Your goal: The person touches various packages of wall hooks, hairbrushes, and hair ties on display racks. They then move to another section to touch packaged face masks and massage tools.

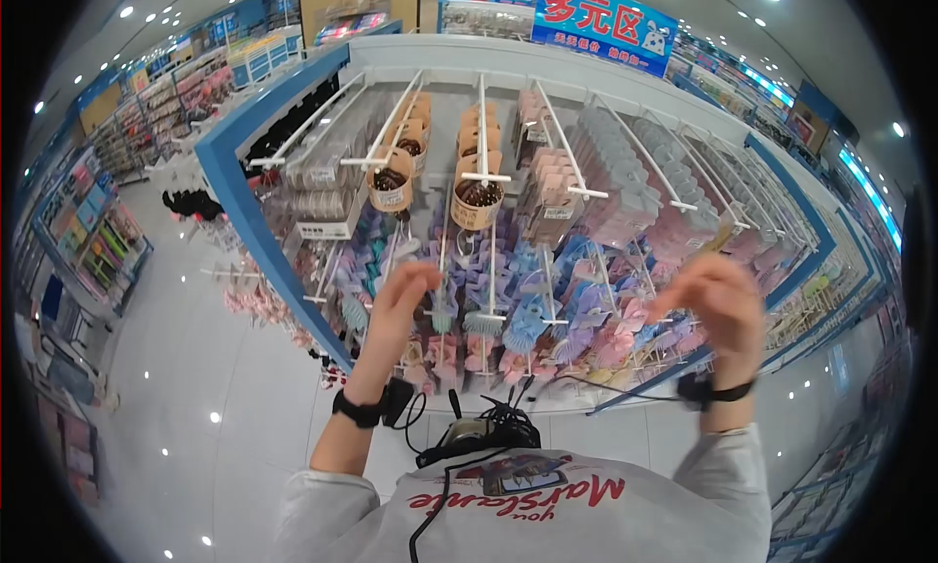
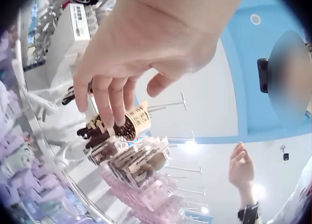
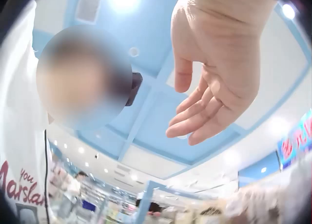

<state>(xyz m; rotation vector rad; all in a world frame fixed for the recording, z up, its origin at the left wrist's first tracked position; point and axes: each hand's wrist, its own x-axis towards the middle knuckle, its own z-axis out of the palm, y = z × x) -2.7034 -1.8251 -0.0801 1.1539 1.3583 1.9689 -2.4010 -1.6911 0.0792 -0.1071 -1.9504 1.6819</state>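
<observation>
My left hand [image 1: 403,297] is raised before a display rack, fingers loosely bent and holding nothing. In the left wrist view, the left fingers [image 2: 116,99] overlap a brown paper cup [image 2: 140,121] filled with dark, beaded-looking pieces. Two such rows hang on the rack's hooks, with one front cup [image 1: 478,199] at the middle and another [image 1: 391,185] to its left. My right hand [image 1: 721,299] hovers at the rack's right side, near pink bow-like pieces [image 1: 630,319]. Its palm and relaxed fingers [image 3: 195,121] show nothing held in the right wrist view.
White hooks [image 1: 484,176] stick out toward me. Clear-packed goods [image 1: 616,187] hang right of the cups, and lilac and blue pieces [image 1: 528,319] fill the lower hooks. A blue frame [image 1: 264,240] edges the rack. Cables [image 1: 508,421] lie at my chest.
</observation>
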